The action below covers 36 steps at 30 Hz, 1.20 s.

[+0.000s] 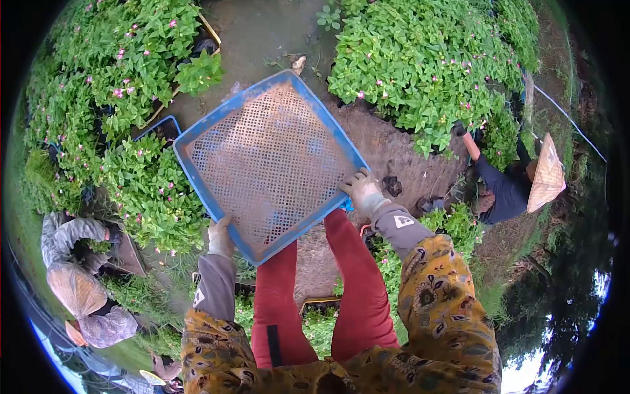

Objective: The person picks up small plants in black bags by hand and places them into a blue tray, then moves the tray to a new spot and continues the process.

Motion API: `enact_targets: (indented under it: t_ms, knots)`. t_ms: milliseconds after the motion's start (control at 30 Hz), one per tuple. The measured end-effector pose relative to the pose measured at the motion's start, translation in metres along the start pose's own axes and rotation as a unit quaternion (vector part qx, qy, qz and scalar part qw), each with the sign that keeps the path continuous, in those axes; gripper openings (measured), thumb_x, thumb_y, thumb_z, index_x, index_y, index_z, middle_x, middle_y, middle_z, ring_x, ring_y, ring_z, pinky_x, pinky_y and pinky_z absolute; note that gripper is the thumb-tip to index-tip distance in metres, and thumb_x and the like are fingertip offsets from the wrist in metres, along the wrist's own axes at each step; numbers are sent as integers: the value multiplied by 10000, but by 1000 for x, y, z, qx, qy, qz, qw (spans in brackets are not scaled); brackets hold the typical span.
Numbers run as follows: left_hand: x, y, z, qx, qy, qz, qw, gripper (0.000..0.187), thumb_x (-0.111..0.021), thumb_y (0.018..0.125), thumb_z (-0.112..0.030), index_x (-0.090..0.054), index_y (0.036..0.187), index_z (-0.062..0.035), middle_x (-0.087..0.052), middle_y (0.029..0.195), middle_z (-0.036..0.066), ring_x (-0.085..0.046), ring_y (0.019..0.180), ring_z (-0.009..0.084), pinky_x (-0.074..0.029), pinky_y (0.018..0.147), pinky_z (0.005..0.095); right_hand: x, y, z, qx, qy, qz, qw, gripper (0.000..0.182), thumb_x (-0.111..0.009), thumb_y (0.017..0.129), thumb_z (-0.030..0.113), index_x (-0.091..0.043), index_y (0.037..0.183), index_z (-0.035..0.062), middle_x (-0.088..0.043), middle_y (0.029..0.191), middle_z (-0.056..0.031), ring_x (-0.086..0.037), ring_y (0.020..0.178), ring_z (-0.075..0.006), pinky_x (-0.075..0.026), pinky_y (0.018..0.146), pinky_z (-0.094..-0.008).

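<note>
A square blue plastic crate (262,164) with a mesh bottom, stained with brown soil, is held out in front of me, and nothing lies in it. My left hand (221,238), in a pale glove, grips its rim at the lower left. On the rim at the right, my right hand (364,190), also gloved, is closed with its fingers over the edge. The crate sits turned at an angle above my red-trousered legs (357,282) and hides part of the ground beneath.
Dense green plants with pink flowers (426,65) grow at upper right and at left (151,190). A co-worker in a straw hat (548,174) reaches into plants at right; another person (77,289) crouches at lower left. Bare soil (387,144) runs between the beds.
</note>
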<state>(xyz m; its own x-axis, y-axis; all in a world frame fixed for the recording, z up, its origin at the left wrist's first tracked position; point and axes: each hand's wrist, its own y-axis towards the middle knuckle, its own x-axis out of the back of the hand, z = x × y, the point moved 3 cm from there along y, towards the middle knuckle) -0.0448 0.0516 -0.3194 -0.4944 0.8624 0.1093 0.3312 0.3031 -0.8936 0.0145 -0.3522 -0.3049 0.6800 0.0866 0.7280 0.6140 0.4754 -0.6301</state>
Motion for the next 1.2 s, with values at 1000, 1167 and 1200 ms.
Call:
enact_targets:
  t_ms: [1000,1167,1200]
  knots:
    - [-19,228,18,-373,429,16,823,215,-524,912,-51,-630,1085,18,-584,1079,156,-603,914,233,-512,777,330,-113,70,-230,-53,127,-201,970,469,-635,740,3,-573,1190,123,-624,1004,-117,-609,899,-341,-499,795,-418]
    - [-2,236,24,-489,573,38,657,359,-616,812,3,-584,1169,25,-609,1086,186,-606,996,310,-492,879,365,-119,52,-217,-26,125,-207,970,318,-616,790,-10,-621,1088,102,-637,973,-108,-624,893,-324,-519,756,-392]
    - [8,236,15,-484,569,42,664,371,-619,814,1,-575,1180,30,-607,1097,184,-603,1007,303,-485,896,360,-116,52,-210,-39,127,-194,972,307,-617,796,-7,-626,1082,103,-639,972,-102,-627,887,-321,-524,745,-383]
